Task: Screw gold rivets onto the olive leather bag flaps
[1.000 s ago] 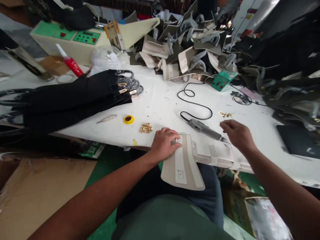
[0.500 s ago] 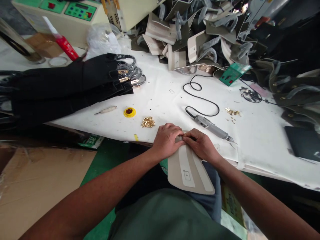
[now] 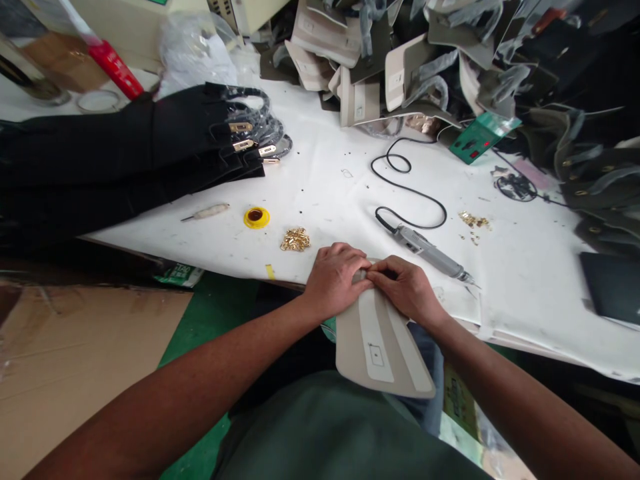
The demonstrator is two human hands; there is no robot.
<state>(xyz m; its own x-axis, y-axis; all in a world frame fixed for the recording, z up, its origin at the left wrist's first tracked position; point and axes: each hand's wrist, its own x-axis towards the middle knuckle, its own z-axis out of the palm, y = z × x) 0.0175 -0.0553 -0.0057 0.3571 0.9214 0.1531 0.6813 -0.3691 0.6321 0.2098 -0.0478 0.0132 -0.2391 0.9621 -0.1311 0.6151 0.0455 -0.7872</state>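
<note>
A beige leather-like panel (image 3: 353, 353) with paler strips and a small printed rectangle hangs over the table's front edge towards my lap. My left hand (image 3: 340, 280) grips its upper end, fingers curled over the far side. Close beside it, my right hand (image 3: 403, 283) pinches at the same end; whatever is between those fingertips is hidden. Just left of my hands lies a pile of small gold metal pieces (image 3: 295, 239). To the right rests a grey electric screwdriver (image 3: 433, 253) with its black cord.
Black panels with handles (image 3: 125, 147) are stacked at left. A yellow round container (image 3: 257, 217) and an awl-like tool (image 3: 206, 212) lie before them. Many beige pieces (image 3: 360, 100) heap at the back, near a green control box (image 3: 480, 138). More gold bits (image 3: 473, 220) sit right.
The view has shifted slightly, tilting downward. Both hands stay at the panel's upper end, with almost no visible movement.
</note>
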